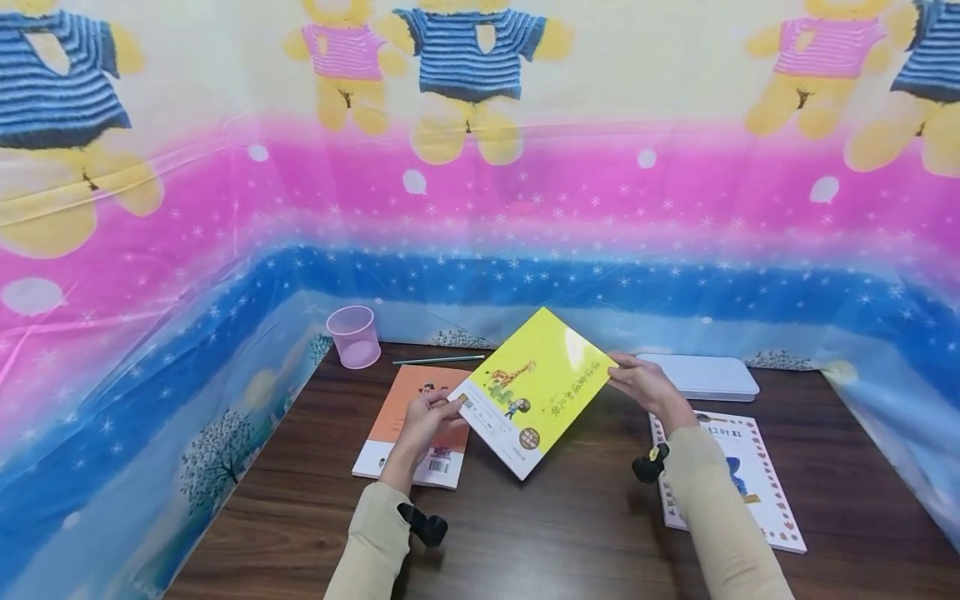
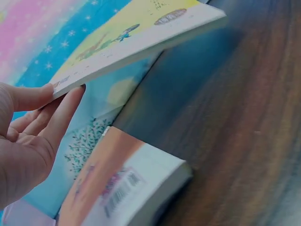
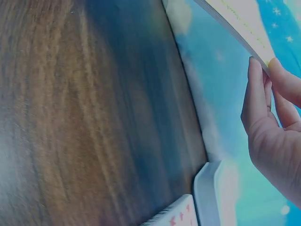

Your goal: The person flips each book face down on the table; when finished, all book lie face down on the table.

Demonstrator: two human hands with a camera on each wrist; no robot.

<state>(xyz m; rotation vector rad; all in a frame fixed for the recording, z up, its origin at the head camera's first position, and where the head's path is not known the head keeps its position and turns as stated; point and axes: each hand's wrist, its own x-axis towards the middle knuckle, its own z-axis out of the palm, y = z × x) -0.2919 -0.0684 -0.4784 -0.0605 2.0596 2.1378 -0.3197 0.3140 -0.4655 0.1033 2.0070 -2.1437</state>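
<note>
A yellow book (image 1: 551,379) with a giraffe and a child on its cover is held up, tilted, above the middle of the table. My left hand (image 1: 423,425) pinches its lower left corner, thumb on top and fingers beneath, as the left wrist view shows on the book's white edge (image 2: 141,54). At the opposite right corner, my right hand (image 1: 651,385) pinches it between thumb and fingers; the right wrist view shows this hand (image 3: 277,117) at the book's tip. Below the left hand lies an orange and white book (image 1: 382,429) with a barcode, partly covered by that hand.
A pink translucent cup (image 1: 355,337) stands at the back left corner beside a thin pencil (image 1: 438,360). At the back right lies a white case (image 1: 705,377). A white book with a patterned border (image 1: 772,492) lies under the right forearm. Printed cloth (image 1: 570,200) hangs around the dark wooden table (image 1: 540,533).
</note>
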